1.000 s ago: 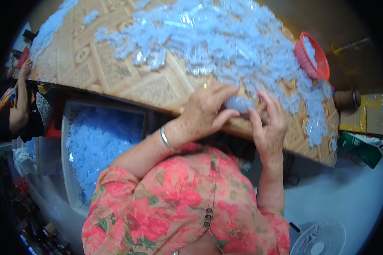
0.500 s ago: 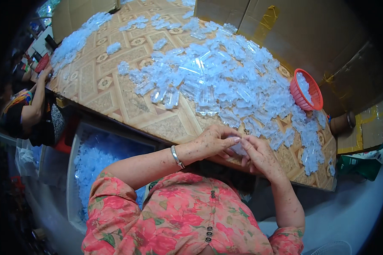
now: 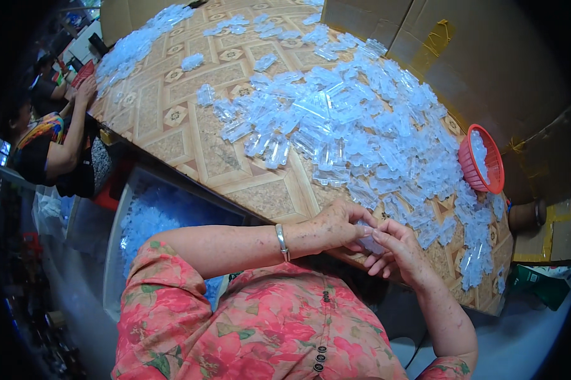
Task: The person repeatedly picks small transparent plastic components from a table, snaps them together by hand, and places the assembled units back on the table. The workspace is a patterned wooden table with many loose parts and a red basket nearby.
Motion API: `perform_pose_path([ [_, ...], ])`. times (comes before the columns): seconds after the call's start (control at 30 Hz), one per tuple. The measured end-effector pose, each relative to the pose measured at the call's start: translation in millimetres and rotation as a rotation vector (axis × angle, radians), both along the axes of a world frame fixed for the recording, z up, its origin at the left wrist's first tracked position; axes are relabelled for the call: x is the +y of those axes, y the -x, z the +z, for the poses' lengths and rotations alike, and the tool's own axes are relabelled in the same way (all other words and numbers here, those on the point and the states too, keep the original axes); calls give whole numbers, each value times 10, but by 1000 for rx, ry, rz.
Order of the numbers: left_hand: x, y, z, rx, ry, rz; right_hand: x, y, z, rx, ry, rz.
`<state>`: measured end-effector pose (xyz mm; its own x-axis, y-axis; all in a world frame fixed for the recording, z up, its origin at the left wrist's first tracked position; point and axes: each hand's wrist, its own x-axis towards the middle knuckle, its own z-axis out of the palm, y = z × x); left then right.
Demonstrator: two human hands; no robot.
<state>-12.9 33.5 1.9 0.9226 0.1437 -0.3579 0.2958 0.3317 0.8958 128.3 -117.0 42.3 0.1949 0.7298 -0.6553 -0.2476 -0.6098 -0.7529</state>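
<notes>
At the near edge of the table, my left hand and my right hand meet over a small clear plastic piece. Thumb and fingers of the left hand close on it from one side. On the other side the right thumb presses against it, with the lower right fingers slightly spread. Most of the piece is covered by my fingers, so its full shape cannot be made out. Just beyond the hands lies a wide, loose heap of similar clear plastic pieces.
A red plastic basket with clear pieces stands tilted at the right. Cardboard walls the table's far right side. Below the table at left sits a pale bin of clear pieces. Another person works at the table's left edge.
The whole scene has shifted to the right in the picture as the view turned. My right hand's lower fingers have loosened a little, while both hands keep the plastic piece.
</notes>
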Motion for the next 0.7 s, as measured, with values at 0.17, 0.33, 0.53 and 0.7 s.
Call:
perform_pose_path([
  [0.17,-37,-23,-54,0,-104,30,21,-31,-9,-5,-19,17],
  [0.33,-87,0,-141,-126,-86,96,-81,68,-188,-207,-128,-15],
  [0.53,-68,702,-17,-198,-213,253,-284,165,-373,-322,-333,-155],
  [0.7,482,1811,483,157,-677,166,-350,162,-467,-340,-369,-164],
])
